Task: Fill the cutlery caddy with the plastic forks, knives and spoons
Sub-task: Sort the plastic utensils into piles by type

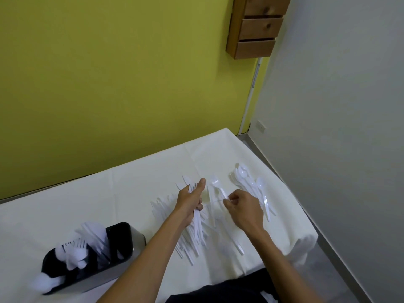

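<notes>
A black cutlery caddy (pixel 122 235) stands at the near left of the white table, holding several white forks, spoons and knives. My left hand (pixel 189 204) is closed on a bundle of white plastic forks (pixel 196 219), tines pointing away from me. My right hand (pixel 244 208) pinches the handle of a single white fork (pixel 218 188) that still lies over the table. Under and between my hands is a loose pile of white cutlery (pixel 190 243). A heap of white spoons (pixel 249 182) lies to the right of my right hand.
The table wears a white cloth (pixel 109 193) and its right edge drops off close to the spoons. A yellow wall runs behind the table, a grey wall to the right. Wooden drawers (pixel 255 29) hang high on the wall.
</notes>
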Available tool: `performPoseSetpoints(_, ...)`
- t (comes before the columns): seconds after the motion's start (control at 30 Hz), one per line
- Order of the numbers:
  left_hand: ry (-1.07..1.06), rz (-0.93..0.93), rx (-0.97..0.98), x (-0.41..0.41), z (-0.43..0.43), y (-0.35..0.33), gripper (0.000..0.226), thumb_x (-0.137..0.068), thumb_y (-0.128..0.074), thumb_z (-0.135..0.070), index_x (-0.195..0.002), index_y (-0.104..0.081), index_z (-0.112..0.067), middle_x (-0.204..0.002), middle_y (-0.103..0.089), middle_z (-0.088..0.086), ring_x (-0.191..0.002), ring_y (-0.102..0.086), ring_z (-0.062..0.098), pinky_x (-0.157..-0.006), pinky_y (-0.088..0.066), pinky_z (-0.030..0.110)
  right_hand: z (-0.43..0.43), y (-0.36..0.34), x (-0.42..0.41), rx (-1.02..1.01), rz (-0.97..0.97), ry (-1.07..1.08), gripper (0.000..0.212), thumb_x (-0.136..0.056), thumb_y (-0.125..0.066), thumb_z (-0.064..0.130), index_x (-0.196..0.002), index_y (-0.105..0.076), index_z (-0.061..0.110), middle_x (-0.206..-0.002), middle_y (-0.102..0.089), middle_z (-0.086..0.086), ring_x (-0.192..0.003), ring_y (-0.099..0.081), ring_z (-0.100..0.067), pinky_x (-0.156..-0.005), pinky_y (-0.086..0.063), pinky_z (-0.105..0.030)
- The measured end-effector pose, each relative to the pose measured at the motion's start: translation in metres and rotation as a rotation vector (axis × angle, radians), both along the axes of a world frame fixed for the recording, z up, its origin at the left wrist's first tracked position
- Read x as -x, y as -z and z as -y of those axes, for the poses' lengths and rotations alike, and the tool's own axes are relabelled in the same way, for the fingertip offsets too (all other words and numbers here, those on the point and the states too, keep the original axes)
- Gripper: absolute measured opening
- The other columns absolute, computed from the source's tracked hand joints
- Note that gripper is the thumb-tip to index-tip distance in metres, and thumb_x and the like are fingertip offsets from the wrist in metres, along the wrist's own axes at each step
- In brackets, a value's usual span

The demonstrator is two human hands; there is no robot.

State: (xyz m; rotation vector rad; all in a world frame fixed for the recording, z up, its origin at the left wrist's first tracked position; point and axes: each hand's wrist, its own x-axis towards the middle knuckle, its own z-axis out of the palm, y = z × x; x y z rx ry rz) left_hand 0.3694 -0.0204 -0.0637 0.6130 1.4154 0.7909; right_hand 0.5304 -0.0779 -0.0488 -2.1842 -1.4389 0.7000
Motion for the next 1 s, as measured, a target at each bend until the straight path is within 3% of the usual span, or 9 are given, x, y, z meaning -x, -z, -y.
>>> performPoseSetpoints(0.07,0.043,-0.019,-0.007,-0.004,-0.001,-0.002,0.055,-0.080,-0.076,-0.056,-0.113,-0.062,-0.013,-0.070,-0.043,0.001,-0.059,-0.039,0.014,-0.048,-0.038,0.025,0.008,-0.007,0.013,-0.032,-0.042,-0.075,0.013,-0.085,-0.068,0.040,-0.089,-0.068,0.027,-0.079,-0.067,0.013,-0.078,-0.063,-0.006,-0.065,-0.051,-0.028)
performPoseSetpoints(0.17,0.073,-0.061,-0.037,-0.009,-0.002,-0.003,0.037,-0.089,-0.071,-0.047,-0.100,-0.066,-0.012,-0.083,-0.061,0.004,-0.068,-0.054,0.019,-0.058,-0.045,0.030,0.010,-0.007,0.021,-0.031,-0.112,-0.200,0.022,-0.085,-0.066,0.049,-0.087,-0.072,0.027,-0.078,-0.069,0.013,-0.078,-0.064,-0.004,-0.066,-0.053,-0.027)
performPoseSetpoints(0.23,0.060,-0.071,-0.058,-0.009,-0.002,-0.003,0.025,-0.098,-0.061,-0.036,-0.093,-0.063,-0.012,-0.081,-0.062,0.003,-0.069,-0.057,0.018,-0.060,-0.045,0.031,0.004,0.002,0.016,-0.018,-0.144,-0.204,0.034,-0.089,-0.062,0.051,-0.084,-0.074,0.020,-0.077,-0.072,0.006,-0.074,-0.066,-0.009,-0.067,-0.056,-0.033)
performPoseSetpoints(0.4,-0.095,0.021,0.014,0.001,-0.001,0.001,0.017,-0.100,-0.061,-0.023,-0.090,-0.060,-0.010,-0.067,-0.055,0.006,-0.061,-0.060,0.019,-0.063,-0.055,0.031,-0.011,0.034,-0.006,0.080,0.048,-0.048,0.036,-0.090,-0.059,0.051,-0.108,-0.063,0.020,-0.101,-0.066,0.004,-0.090,-0.064,-0.016,-0.071,-0.049,-0.031)
performPoseSetpoints(0.57,-0.148,0.066,0.009,0.005,0.005,0.001,0.019,-0.097,-0.065,-0.023,-0.092,-0.059,-0.006,-0.066,-0.048,0.005,-0.052,-0.048,0.017,-0.051,-0.049,0.029,-0.014,0.044,0.001,0.126,0.162,-0.146,0.018,-0.094,-0.050,0.029,-0.089,-0.060,0.014,-0.084,-0.065,0.001,-0.076,-0.061,-0.019,-0.066,-0.052,-0.035)
performPoseSetpoints(0.7,-0.126,0.006,-0.004,0.007,0.002,-0.002,0.028,-0.091,-0.072,-0.037,-0.093,-0.063,-0.010,-0.060,-0.045,0.002,-0.047,-0.044,0.015,-0.052,-0.046,0.029,-0.013,0.041,-0.006,0.059,-0.062,-0.112,0.019,-0.096,-0.055,0.031,-0.091,-0.070,0.020,-0.085,-0.068,0.008,-0.078,-0.062,-0.011,-0.070,-0.053,-0.028)
performPoseSetpoints(0.87,-0.017,0.004,-0.034,-0.002,0.003,-0.007,0.038,-0.088,-0.073,-0.045,-0.108,-0.066,-0.014,-0.086,-0.060,0.005,-0.070,-0.053,0.019,-0.058,-0.048,0.030,-0.007,0.010,0.002,0.095,-0.395,-0.320,0.024,-0.096,-0.057,0.038,-0.089,-0.075,0.025,-0.080,-0.072,0.010,-0.073,-0.066,-0.008,-0.067,-0.051,-0.020)
performPoseSetpoints(0.93,0.035,-0.008,-0.073,-0.006,0.003,-0.006,0.029,-0.095,-0.066,-0.037,-0.108,-0.067,-0.011,-0.086,-0.062,0.005,-0.068,-0.054,0.018,-0.054,-0.046,0.028,-0.010,0.012,-0.003,0.055,-0.341,-0.276,0.024,-0.097,-0.055,0.033,-0.093,-0.076,0.022,-0.085,-0.073,0.011,-0.077,-0.067,-0.007,-0.072,-0.050,-0.021)
performPoseSetpoints(1.0,0.043,-0.029,-0.066,-0.008,0.003,-0.006,0.018,-0.100,-0.060,-0.030,-0.101,-0.065,-0.013,-0.083,-0.063,0.007,-0.065,-0.054,0.020,-0.052,-0.046,0.028,-0.019,0.024,-0.018,-0.083,-0.124,-0.083,0.022,-0.097,-0.055,0.025,-0.105,-0.073,0.015,-0.099,-0.071,0.002,-0.093,-0.066,-0.016,-0.079,-0.050,-0.030)
